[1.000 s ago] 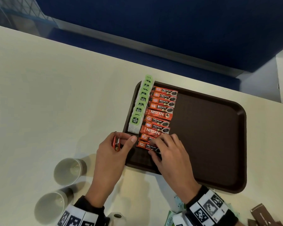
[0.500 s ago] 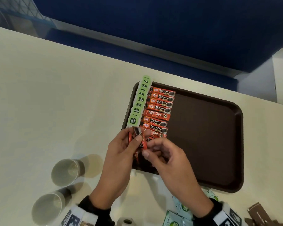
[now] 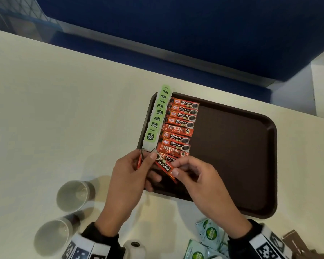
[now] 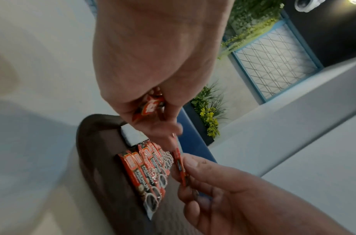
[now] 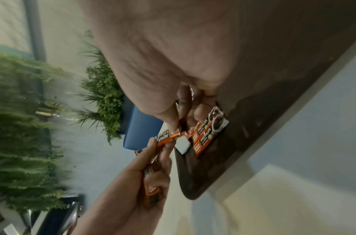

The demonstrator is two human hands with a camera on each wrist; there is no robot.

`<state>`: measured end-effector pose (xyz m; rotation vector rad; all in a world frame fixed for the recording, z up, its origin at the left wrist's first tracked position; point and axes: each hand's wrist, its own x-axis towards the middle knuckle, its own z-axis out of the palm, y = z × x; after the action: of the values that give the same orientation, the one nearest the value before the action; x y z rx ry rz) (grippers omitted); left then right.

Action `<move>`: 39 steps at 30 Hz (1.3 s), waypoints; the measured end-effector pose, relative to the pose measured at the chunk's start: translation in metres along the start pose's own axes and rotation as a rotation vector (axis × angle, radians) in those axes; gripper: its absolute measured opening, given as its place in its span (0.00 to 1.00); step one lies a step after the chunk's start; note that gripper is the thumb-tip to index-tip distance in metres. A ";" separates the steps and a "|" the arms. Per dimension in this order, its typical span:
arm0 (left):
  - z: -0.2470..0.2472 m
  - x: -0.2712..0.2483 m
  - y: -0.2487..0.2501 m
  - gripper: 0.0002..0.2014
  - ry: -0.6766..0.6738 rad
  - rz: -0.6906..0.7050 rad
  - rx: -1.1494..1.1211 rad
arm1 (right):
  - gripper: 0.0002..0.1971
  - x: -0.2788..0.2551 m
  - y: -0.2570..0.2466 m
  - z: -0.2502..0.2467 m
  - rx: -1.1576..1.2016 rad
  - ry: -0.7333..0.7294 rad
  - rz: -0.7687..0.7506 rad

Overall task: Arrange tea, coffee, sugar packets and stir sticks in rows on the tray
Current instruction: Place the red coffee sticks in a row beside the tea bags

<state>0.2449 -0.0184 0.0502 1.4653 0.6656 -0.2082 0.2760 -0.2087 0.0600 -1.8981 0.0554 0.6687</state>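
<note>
Head view: one coffee sachet [image 3: 166, 168] spans both hands over tray [image 3: 232, 146] near-left corner, right hand [image 3: 198, 182] pinching its near end, left hand [image 3: 131, 176] thumb on far end w/ more sachets [image 3: 139, 161] gripped.

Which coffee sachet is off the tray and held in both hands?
The loose Premium sachet slanting above the tray's near left corner: the right hand pinches its lower end, the left hand its upper end. The others lie flat in the row.

Soft, even light with faint shadows in the head view; both wrist views are motion-blurred and edge-warped.
</note>
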 end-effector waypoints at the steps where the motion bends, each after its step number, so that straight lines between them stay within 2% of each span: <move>1: -0.001 0.000 -0.002 0.11 -0.009 0.019 0.056 | 0.04 0.000 0.001 -0.001 -0.014 -0.015 0.004; 3: -0.003 0.001 -0.004 0.10 -0.053 0.042 0.117 | 0.03 -0.001 0.000 0.000 0.013 -0.051 0.024; 7: 0.000 0.000 0.002 0.06 -0.115 0.060 0.130 | 0.09 -0.001 -0.003 0.003 0.108 -0.102 0.026; 11: -0.004 -0.004 0.006 0.12 -0.200 0.017 0.188 | 0.17 0.000 -0.006 0.002 0.509 -0.010 0.100; 13: -0.004 -0.007 0.005 0.08 -0.250 0.004 0.238 | 0.20 0.000 -0.007 0.000 0.644 0.018 0.129; 14: -0.004 -0.008 0.004 0.06 -0.232 -0.004 0.230 | 0.20 0.000 -0.007 -0.001 0.647 0.023 0.131; 16: -0.004 -0.007 0.000 0.03 -0.136 -0.014 0.211 | 0.14 0.000 -0.004 -0.002 0.533 0.016 0.107; 19: -0.006 -0.003 -0.004 0.03 -0.020 -0.007 0.260 | 0.05 -0.003 0.011 -0.003 0.186 0.014 0.010; 21: -0.009 0.000 -0.009 0.04 0.001 -0.007 0.320 | 0.08 -0.005 0.022 -0.001 -0.048 0.027 -0.051; 24: -0.010 0.000 -0.015 0.06 0.001 -0.019 0.424 | 0.12 -0.010 0.037 0.004 -0.273 0.053 -0.146; 28: -0.009 -0.002 -0.017 0.04 -0.056 -0.080 0.387 | 0.17 -0.010 0.049 0.015 -0.607 0.062 -0.295; 33: -0.007 -0.003 -0.013 0.05 -0.107 -0.123 0.351 | 0.15 -0.002 0.049 0.024 -0.771 0.176 -0.401; 39: -0.017 0.002 -0.009 0.09 0.065 -0.052 0.384 | 0.16 0.006 0.049 0.024 -0.934 0.175 -0.393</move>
<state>0.2369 -0.0030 0.0420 1.8291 0.7453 -0.3445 0.2540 -0.2071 0.0096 -2.7429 -0.5995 0.2503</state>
